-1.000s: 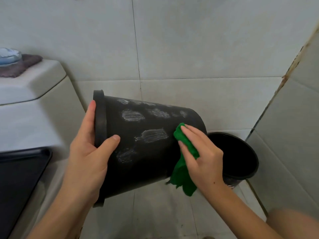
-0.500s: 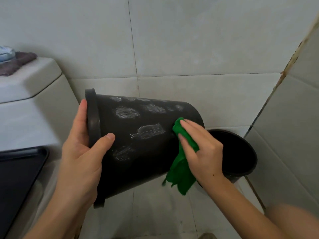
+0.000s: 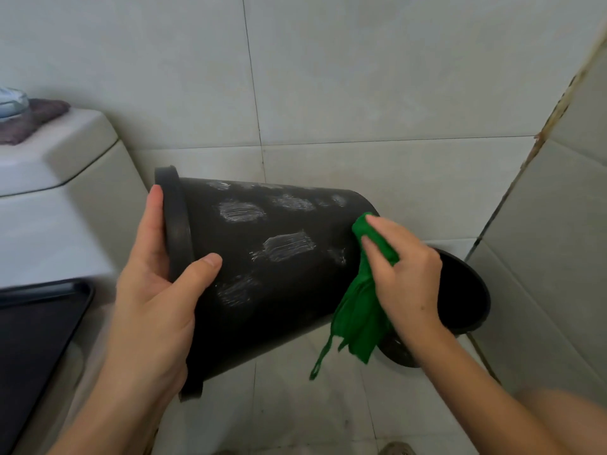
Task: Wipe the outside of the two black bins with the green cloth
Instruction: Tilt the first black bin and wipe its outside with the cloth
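A black bin lies tipped on its side in the air, its rim to the left and its base to the right. Whitish smears mark its outer wall. My left hand grips the rim, thumb on the outside. My right hand presses a green cloth against the wall near the base; the cloth's loose end hangs below. A second black bin stands upright on the floor behind my right hand, partly hidden.
A white toilet cistern stands at the left with a brownish cloth and a pale object on its lid. A black toilet lid is below it. Tiled walls close in behind and at the right; tiled floor lies beneath.
The held bin and my left hand have shifted slightly left. My right hand has slid the green cloth a little towards the bin's base end.
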{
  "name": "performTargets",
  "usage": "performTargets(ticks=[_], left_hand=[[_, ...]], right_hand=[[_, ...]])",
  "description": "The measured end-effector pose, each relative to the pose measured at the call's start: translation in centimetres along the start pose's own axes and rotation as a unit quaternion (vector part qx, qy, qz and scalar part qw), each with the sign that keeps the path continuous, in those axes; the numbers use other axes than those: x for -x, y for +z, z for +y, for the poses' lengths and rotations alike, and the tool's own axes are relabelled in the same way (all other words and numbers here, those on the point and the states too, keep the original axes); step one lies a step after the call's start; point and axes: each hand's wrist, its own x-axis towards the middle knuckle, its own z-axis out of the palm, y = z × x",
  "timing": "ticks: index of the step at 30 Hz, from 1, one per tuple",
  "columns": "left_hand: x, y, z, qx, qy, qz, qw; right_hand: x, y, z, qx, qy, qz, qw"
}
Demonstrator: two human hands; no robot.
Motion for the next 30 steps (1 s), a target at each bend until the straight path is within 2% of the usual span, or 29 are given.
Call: performTargets(ticks=[2, 3, 6, 8, 10, 14, 16, 19, 21, 25, 30], left_hand=[[0.0, 0.0, 0.1, 0.004, 0.005, -0.011, 1.000], [-0.1, -0.1, 0.2, 0.008, 0.008, -0.015, 1.000], [-0.3, -0.3, 0.2, 0.013, 0.013, -0.010, 1.000], [-0.3, -0.3, 0.1, 0.014, 0.009, 0.002, 1.000], [-0.3, -0.3, 0.0, 0.013, 0.003, 0.002, 1.000], [-0.1, -0.3, 0.1, 0.006, 0.004, -0.017, 1.000], [-0.1, -0.2, 0.2, 0.007, 0.005, -0.012, 1.000], [-0.5, -0.5, 0.1, 0.020, -0.002, 0.004, 1.000], [-0.5, -0.6, -0.1, 0.021, -0.004, 0.006, 1.000], [-0.3, -0.5, 0.0, 0.012, 0.004, -0.002, 1.000], [-0.5, -0.6, 0.0, 0.023, -0.006, 0.015, 1.000]], right_hand=[[-1.5, -0.4, 0.5, -0.019, 0.080, -0.009, 0.997], [-1.8, -0.6, 0.5, -0.024, 0.091, -0.014, 0.995], [-0.7, -0.6, -0.9, -0.022, 0.005, -0.014, 1.000], [1.1, -0.4, -1.9, -0.025, -0.079, -0.042, 0.996], [1.5, -0.2, -1.6, -0.013, -0.123, -0.059, 0.991], [0.2, 0.1, -0.6, -0.023, -0.011, 0.023, 0.999], [1.3, 0.4, -1.6, -0.016, -0.044, 0.021, 0.999], [3.2, 0.6, -2.3, -0.019, -0.156, -0.019, 0.987], [2.5, 0.6, -1.6, -0.013, -0.148, -0.010, 0.989], [1.3, 0.6, -1.3, -0.022, -0.063, 0.027, 0.997], [3.0, 0.6, -2.0, -0.013, -0.176, -0.025, 0.984]])
